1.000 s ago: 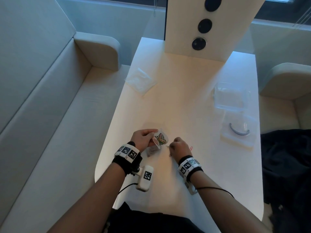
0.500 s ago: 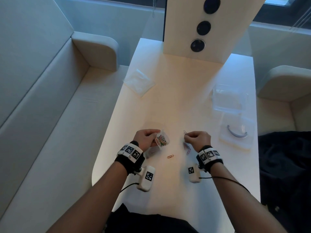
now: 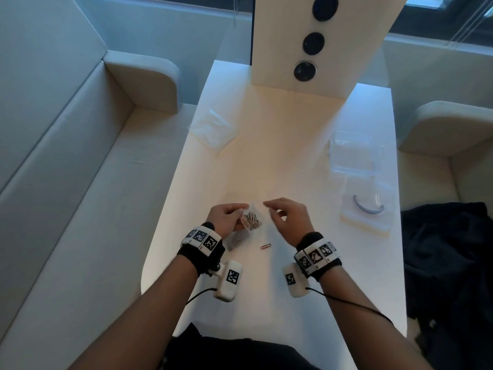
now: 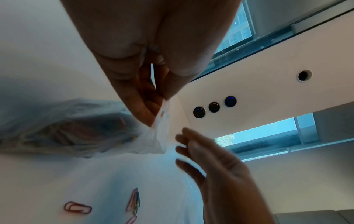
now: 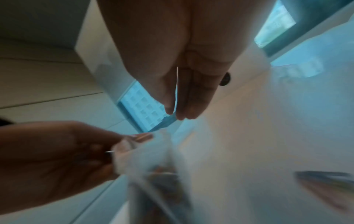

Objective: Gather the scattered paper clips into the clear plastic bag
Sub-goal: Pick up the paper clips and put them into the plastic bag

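Observation:
My left hand (image 3: 242, 212) pinches the rim of the small clear plastic bag (image 3: 253, 221) and holds it just above the white table (image 3: 293, 156); several coloured paper clips lie inside. In the left wrist view the left hand (image 4: 159, 112) grips the bag (image 4: 76, 130) by its mouth. My right hand (image 3: 270, 206) hovers right beside that mouth with fingers nearly straight, and no clip shows between them (image 5: 175, 114). A red clip (image 3: 266, 246) lies on the table below the bag. The left wrist view shows it (image 4: 77, 208) next to pink and blue clips (image 4: 134, 201).
Another clear bag (image 3: 213, 129) lies far left on the table. A clear plastic box (image 3: 354, 153) and a bag with a curved grey piece (image 3: 368, 209) lie at the right. An upright white panel (image 3: 306, 44) stands at the back. Black cloth (image 3: 448, 263) covers the right seat.
The right hand lifted a clip off the table, swung right, then came left to the bag's mouth; that clip is no longer visible. The left hand kept holding the bag.

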`<state>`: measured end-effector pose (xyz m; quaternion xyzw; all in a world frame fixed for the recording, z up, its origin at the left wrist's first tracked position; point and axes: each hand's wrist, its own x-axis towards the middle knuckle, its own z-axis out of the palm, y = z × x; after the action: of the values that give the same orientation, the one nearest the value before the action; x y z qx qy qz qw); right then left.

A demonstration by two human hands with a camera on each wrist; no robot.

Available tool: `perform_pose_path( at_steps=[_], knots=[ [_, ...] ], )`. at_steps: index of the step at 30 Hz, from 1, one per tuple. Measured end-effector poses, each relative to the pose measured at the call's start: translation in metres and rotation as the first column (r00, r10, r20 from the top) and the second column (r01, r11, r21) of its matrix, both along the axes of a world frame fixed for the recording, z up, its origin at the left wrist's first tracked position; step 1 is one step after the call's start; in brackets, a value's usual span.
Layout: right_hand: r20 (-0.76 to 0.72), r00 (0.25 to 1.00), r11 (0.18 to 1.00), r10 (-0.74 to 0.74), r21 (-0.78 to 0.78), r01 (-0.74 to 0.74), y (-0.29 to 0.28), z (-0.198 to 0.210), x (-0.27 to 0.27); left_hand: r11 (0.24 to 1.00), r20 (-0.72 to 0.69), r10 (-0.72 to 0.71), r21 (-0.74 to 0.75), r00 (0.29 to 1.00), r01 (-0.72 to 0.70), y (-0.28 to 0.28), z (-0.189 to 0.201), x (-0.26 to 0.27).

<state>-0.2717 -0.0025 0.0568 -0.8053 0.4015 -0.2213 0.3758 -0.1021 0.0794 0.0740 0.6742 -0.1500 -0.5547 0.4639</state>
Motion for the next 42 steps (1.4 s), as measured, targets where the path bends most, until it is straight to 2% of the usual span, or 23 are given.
perform_pose_path(
  at_steps=[1, 2, 4, 6, 7, 9, 12, 17, 23, 25, 27, 29, 30, 31, 32, 33, 35, 36, 38, 39, 40, 41, 42],
  knots=[
    [-0.099, 0.995, 0.999, -0.031, -0.021, 0.029, -0.006, -0.010, -0.008, 1.000, -0.013, 0.010, -0.003, 1.000, -0.010, 0.001, 0.000, 0.001],
    [-0.270, 0.963, 1.000, -0.010, -0.023, 0.003, -0.010, -0.021, -0.017, 1.000, -0.020, 0.018, -0.004, 1.000, -0.018, 0.002, 0.000, 0.002],
    [-0.593, 0.795, 0.991, 0.127, 0.035, -0.131, -0.010, -0.041, -0.035, 1.000, -0.029, 0.029, -0.001, 0.999, -0.029, 0.004, 0.001, 0.003],
    [-0.722, 0.643, 0.955, 0.255, 0.085, -0.283, -0.002, -0.055, -0.052, 0.999, -0.034, 0.039, 0.001, 0.999, -0.039, 0.006, 0.002, 0.004],
    [-0.737, 0.616, 0.930, 0.279, 0.047, -0.366, 0.003, -0.061, -0.060, 0.999, -0.039, 0.043, 0.001, 0.998, -0.043, 0.007, 0.002, 0.004],
    [-0.724, 0.629, 0.884, 0.282, -0.058, -0.464, 0.011, -0.068, -0.073, 0.999, -0.048, 0.053, 0.001, 0.997, -0.053, 0.010, 0.001, 0.006],
    [-0.722, 0.667, 0.854, 0.183, -0.219, -0.471, 0.015, -0.075, -0.084, 0.998, -0.045, 0.064, 0.007, 0.997, -0.063, 0.014, -0.001, 0.005],
    [-0.751, 0.629, 0.828, 0.198, -0.215, -0.518, 0.006, -0.074, -0.077, 0.998, -0.044, 0.069, 0.004, 0.997, -0.069, 0.017, 0.000, 0.001],
    [-0.833, 0.514, 0.897, 0.203, -0.053, -0.440, -0.010, -0.068, -0.046, 0.998, -0.029, 0.059, 0.004, 0.998, -0.059, 0.018, 0.001, 0.004],
    [-0.804, 0.571, 0.948, 0.165, -0.029, -0.316, -0.013, -0.062, -0.037, 0.998, -0.019, 0.058, 0.004, 0.998, -0.058, 0.018, 0.001, 0.005],
    [-0.707, 0.702, 0.995, 0.088, 0.029, -0.095, -0.018, -0.058, -0.034, 0.998, -0.004, 0.056, 0.009, 0.998, -0.056, 0.017, 0.001, 0.006],
    [-0.562, 0.823, 0.974, -0.082, 0.132, 0.187, -0.022, -0.061, -0.039, 0.998, -0.009, 0.058, 0.020, 0.998, -0.058, 0.017, 0.001, 0.006],
    [-0.478, 0.858, 0.921, -0.189, 0.217, 0.324, -0.023, -0.062, -0.042, 0.998, -0.011, 0.058, 0.025, 0.998, -0.058, 0.017, 0.002, 0.006],
    [-0.380, 0.876, 0.830, -0.298, 0.349, 0.434, -0.024, -0.067, -0.046, 0.998, -0.010, 0.058, 0.030, 0.998, -0.057, 0.017, 0.001, 0.006],
    [-0.266, 0.876, 0.698, -0.403, 0.530, 0.482, -0.023, -0.069, -0.048, 0.998, -0.008, 0.056, 0.032, 0.998, -0.056, 0.016, 0.001, 0.006],
    [-0.142, 0.853, 0.538, -0.502, 0.721, 0.437, -0.022, -0.071, -0.048, 0.998, -0.006, 0.054, 0.032, 0.999, -0.053, 0.016, 0.001, 0.007],
    [-0.024, 0.771, 0.304, -0.636, 0.911, 0.279, -0.020, -0.068, -0.047, 0.998, -0.003, 0.050, 0.028, 0.999, -0.050, 0.015, 0.001, 0.008],
    [-0.004, 0.744, 0.240, -0.669, 0.945, 0.221, -0.019, -0.066, -0.047, 0.999, -0.001, 0.047, 0.027, 0.999, -0.047, 0.014, 0.000, 0.008],
    [0.028, 0.723, 0.169, -0.690, 0.978, 0.124, -0.014, -0.060, -0.046, 0.999, 0.002, 0.037, 0.024, 0.999, -0.037, 0.012, 0.001, 0.008],
    [0.045, 0.749, 0.181, -0.661, 0.978, 0.101, -0.010, -0.057, -0.043, 0.999, 0.000, 0.033, 0.021, 0.999, -0.033, 0.012, 0.001, 0.007],
    [0.057, 0.819, 0.257, -0.571, 0.960, 0.113, -0.005, -0.054, -0.039, 0.999, -0.001, 0.031, 0.018, 1.000, -0.031, 0.012, 0.002, 0.006],
    [0.036, 0.909, 0.400, -0.415, 0.905, 0.147, 0.000, -0.054, -0.035, 0.999, -0.002, 0.031, 0.016, 1.000, -0.031, 0.012, 0.002, 0.005],
    [-0.037, 0.978, 0.587, -0.205, 0.795, 0.153, 0.005, -0.055, -0.032, 0.999, -0.001, 0.032, 0.014, 0.999, -0.032, 0.012, 0.003, 0.004]
  ],
)
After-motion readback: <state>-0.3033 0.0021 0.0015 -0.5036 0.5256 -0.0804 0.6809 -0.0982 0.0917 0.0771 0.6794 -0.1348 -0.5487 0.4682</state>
